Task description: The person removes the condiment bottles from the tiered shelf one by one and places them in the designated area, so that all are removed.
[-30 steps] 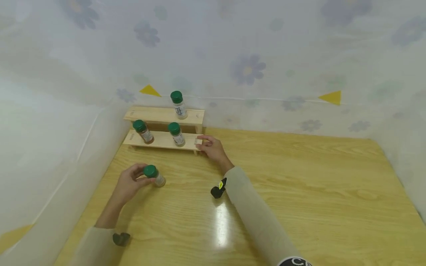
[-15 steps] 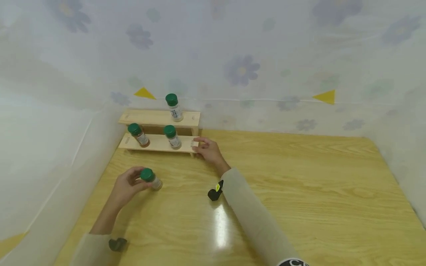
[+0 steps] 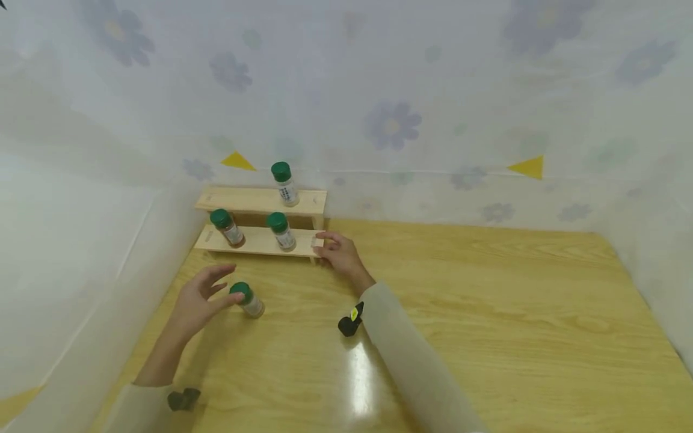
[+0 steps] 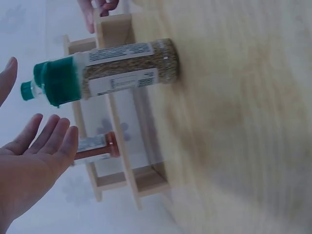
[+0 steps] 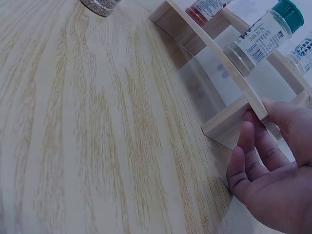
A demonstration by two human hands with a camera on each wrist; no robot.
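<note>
A spice jar with a green cap stands upright on the table in front of a two-tier wooden rack. Its clear body holds brownish grains in the left wrist view. Around the cap, with a gap, spread the fingers and thumb of my left hand; the left wrist view shows them apart from the jar. My right hand pinches the right end of the rack's lower shelf, thumb on top and fingers below, as the right wrist view shows. On that shelf are a reddish spice jar and a pale one.
One more green-capped jar stands on the upper shelf. A flowered white sheet rises behind the rack and along the left side. Wood-grained tabletop extends to the right.
My left hand has loosened from the spice jar, fingers spreading away from its cap, while the jar stays standing on the table. My right hand keeps its hold on the rack.
</note>
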